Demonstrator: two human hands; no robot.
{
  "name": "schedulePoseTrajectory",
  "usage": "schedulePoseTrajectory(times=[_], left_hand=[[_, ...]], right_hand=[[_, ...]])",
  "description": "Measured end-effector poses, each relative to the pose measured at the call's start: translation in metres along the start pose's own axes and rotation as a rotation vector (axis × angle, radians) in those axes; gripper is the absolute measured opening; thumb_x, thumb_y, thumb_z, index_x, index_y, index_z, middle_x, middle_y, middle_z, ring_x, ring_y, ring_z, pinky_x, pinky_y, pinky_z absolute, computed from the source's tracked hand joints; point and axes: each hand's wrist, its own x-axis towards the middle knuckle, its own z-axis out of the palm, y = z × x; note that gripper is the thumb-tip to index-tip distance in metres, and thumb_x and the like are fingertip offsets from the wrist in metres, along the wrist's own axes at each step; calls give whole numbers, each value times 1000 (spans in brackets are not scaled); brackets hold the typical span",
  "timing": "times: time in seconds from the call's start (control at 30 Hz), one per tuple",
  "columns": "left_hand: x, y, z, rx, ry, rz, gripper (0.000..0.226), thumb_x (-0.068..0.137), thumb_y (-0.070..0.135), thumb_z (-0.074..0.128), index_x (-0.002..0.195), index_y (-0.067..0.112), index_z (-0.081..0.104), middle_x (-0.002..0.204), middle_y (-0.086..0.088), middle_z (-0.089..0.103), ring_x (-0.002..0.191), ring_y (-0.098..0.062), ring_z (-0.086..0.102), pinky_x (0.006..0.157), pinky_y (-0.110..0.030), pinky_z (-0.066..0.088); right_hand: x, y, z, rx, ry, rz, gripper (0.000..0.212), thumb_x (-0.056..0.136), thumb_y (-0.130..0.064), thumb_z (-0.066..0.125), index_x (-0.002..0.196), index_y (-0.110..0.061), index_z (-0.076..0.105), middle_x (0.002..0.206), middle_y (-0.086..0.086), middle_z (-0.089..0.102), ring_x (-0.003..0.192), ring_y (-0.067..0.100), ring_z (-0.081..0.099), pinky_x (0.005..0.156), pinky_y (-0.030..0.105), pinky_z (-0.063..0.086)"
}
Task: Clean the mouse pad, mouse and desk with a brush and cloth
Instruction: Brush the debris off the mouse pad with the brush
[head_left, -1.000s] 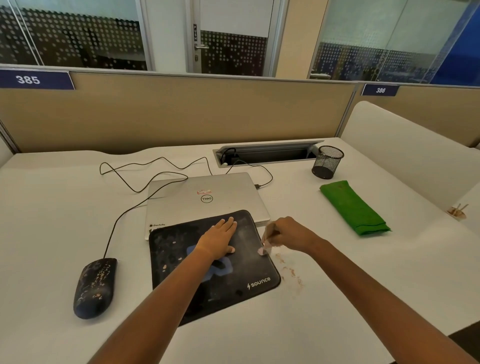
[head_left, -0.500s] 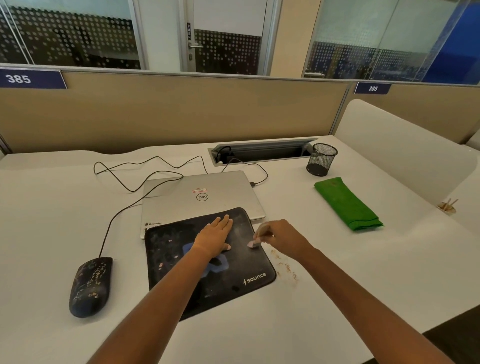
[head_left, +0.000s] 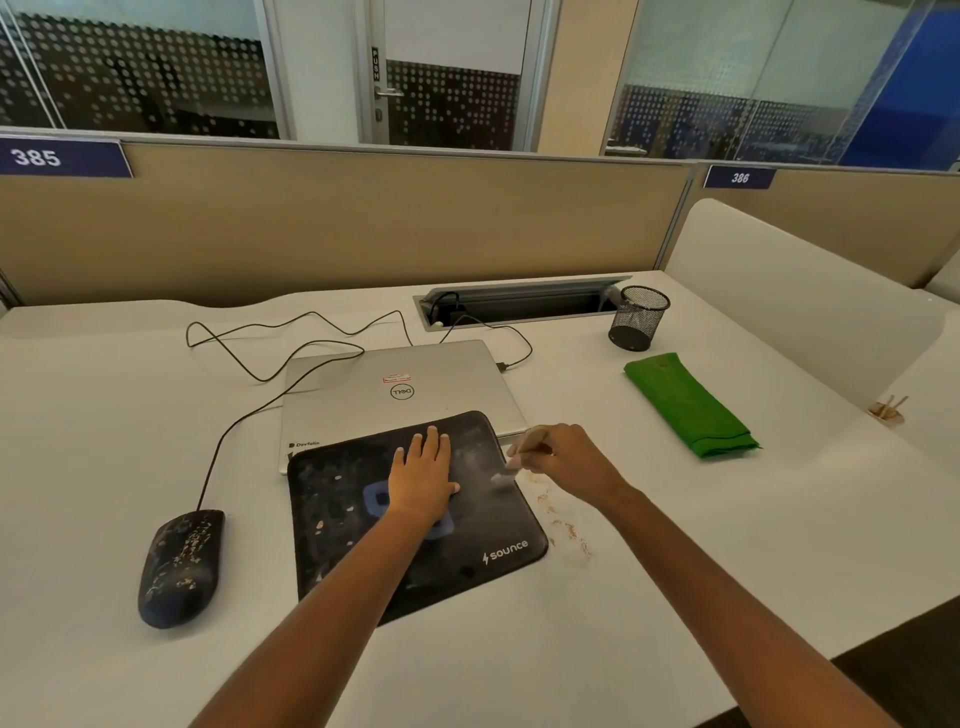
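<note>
Left hand (head_left: 423, 475) is laid flat, fingers straight, on the mouse pad (head_left: 363, 545), evidently so that the pad is held from sliding. A blurred brush (head_left: 511, 462) is pinched by the right hand (head_left: 563, 457) at the pad's right edge, beside brown crumbs (head_left: 566, 525) on the bench (head_left: 727, 545). The speckled mouse (head_left: 179, 569) lies left of the pad. The green cloth (head_left: 688, 408) lies well apart at the right, untouched.

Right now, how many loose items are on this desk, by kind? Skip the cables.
mouse pad: 1
mouse: 1
laptop: 1
green cloth: 1
mesh cup: 1
brush, gripped in the right hand: 1
Total: 6
</note>
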Motion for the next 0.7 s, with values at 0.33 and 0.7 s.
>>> schedulePoseTrajectory(times=[0.33,0.7], left_hand=[[-16,-1,27,-95,117,-138,66,99,46,28,151,18,-1,160,-9,-6,148,-27,-2,117,-49,14],[-22,-17,20,-133,51,-53,65,100,39,32,151,14,0,160,-7,-8,148,-24,-2,119,-44,13]], right_hand=[[-29,16,-5,-94,-201,73,12,80,3,59,71,-2,67,80,1,67,62,-1,54,59,7,41],[4,-15,3,-30,150,-131,17,87,-9,60,98,0,70,106,15,69,92,19,62,78,17,46]])
